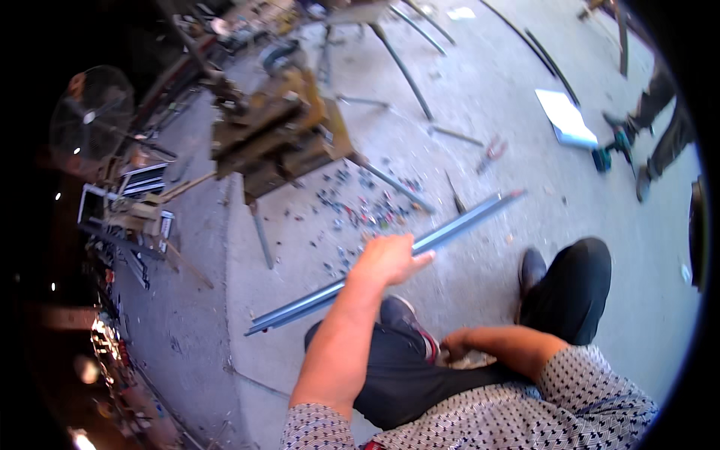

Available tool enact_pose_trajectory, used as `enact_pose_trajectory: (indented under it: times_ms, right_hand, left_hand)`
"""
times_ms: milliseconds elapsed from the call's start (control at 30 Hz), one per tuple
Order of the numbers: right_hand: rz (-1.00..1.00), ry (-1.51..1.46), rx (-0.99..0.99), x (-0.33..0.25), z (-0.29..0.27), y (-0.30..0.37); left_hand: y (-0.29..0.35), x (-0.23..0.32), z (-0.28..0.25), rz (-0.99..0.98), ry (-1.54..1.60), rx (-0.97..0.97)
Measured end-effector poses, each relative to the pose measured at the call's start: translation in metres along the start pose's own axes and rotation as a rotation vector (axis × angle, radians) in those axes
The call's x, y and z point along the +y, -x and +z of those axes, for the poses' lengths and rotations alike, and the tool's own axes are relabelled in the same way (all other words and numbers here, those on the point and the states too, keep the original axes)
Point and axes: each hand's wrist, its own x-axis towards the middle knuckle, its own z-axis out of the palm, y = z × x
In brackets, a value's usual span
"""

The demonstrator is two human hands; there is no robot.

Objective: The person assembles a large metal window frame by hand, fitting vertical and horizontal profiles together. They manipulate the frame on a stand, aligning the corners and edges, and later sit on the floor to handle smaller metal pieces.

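A long grey metal channel [465, 222] lies at a slant in front of me. My left hand [386, 259] is wrapped over its middle, with the thumb out toward the right. Lower down, my right hand [455, 345] hangs between my knees beside my shoe [403, 313]. Its fingers look curled, and whatever they may hold is hidden. Just beyond the channel lies a thin pointed tool with a dark handle [458, 201]. Farther right are red-handled pliers [493, 152].
A heavy metal-topped stand [281, 135] on splayed legs is at the far left, with small scraps [360, 204] strewn beneath. A standing fan [91, 116] is left. A white sheet-like thing [564, 118], a teal power drill [616, 150] and another person's legs [666, 124] are right.
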Motion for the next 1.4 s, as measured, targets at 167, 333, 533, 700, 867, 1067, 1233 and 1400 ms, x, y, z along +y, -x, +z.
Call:
enact_pose_trajectory:
  times_ms: [167,333,533,700,867,1067,1233,1400]
  right_hand:
    - [0.089,0.193,0.154,0.017,0.012,0.02]
    - [0.172,0.186,0.266,0.026,0.007,0.047]
    - [0.211,0.176,0.293,0.028,0.016,0.051]
    - [0.208,0.151,0.283,0.013,0.016,0.05]
    - [0.202,0.158,0.313,0.013,0.017,0.056]
    - [0.15,0.137,0.446,0.009,0.022,0.056]
    - [0.095,0.194,0.496,0.0,-0.005,0.059]
    - [0.077,0.145,0.612,0.002,0.005,0.074]
  left_hand:
    - [0.021,-0.015,0.015,-0.026,-0.057,0.09]
    - [0.038,-0.01,0.009,-0.055,-0.009,0.141]
    - [0.071,-0.019,0.006,-0.143,0.068,0.197]
    - [0.077,-0.046,0.017,-0.173,0.119,0.21]
    - [0.062,-0.051,0.02,-0.181,0.136,0.212]
    - [0.053,-0.06,0.024,-0.125,0.262,0.15]
    - [0.071,-0.056,0.007,-0.277,0.251,0.182]
    - [0.054,-0.061,0.018,-0.259,0.285,0.183]
